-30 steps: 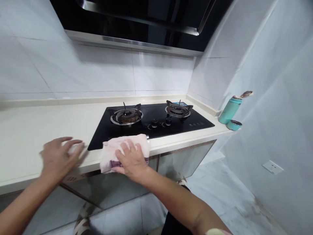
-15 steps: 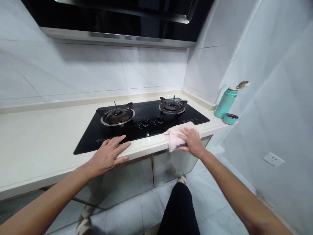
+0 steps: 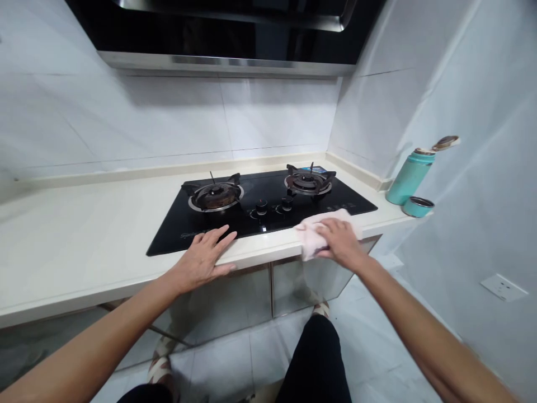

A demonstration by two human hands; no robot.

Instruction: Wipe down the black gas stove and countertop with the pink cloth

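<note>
My right hand presses a pale pink cloth onto the front edge of the cream countertop, just in front of the black glass gas hob. Its fingers curl over the cloth. My left hand lies flat with fingers spread on the counter's front edge, fingertips touching the hob's front left rim. The hob carries two burners, the left burner and the right burner, with two knobs between them.
A teal flask with its lid flipped up stands at the counter's right end, its teal cup beside it. A black range hood hangs above. A wall socket sits low on the right wall. Grey cabinet doors lie below the counter.
My right hand slid the cloth from the hob's front left along the counter edge to its front right. My left hand moved right and settled by the hob's front rim.
</note>
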